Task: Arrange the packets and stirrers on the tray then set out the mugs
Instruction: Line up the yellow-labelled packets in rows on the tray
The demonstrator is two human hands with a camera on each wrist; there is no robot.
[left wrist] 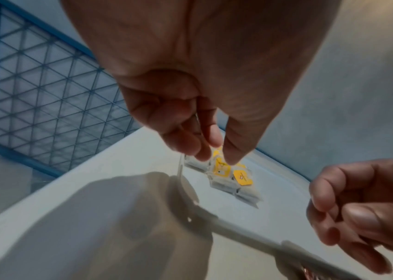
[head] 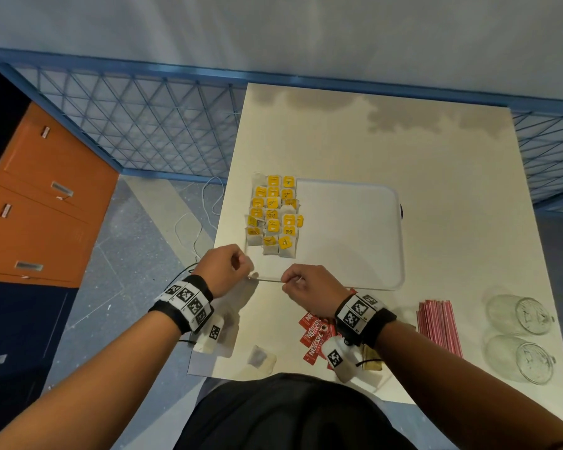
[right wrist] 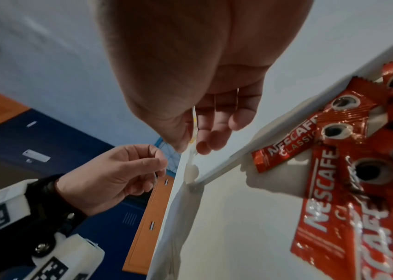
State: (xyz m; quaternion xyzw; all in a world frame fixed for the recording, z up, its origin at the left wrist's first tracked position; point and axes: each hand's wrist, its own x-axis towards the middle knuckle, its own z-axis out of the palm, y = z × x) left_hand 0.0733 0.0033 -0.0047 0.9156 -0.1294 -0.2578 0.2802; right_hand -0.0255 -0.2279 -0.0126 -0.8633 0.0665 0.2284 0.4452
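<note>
A white tray lies mid-table, with several tea bags with yellow tags laid in rows on its left part. Just above the tray's near-left corner, a thin tea bag string runs taut between my hands. My left hand pinches its left end, fingers curled. My right hand pinches the other end, with a pale, partly yellow slip between thumb and fingers. What hangs from the string is hidden by the hands.
Red Nescafe sachets lie under my right wrist, and a bundle of pink stirrers sits to their right. Two glass mugs lie on their sides at the right edge. A loose tea bag rests near the front edge.
</note>
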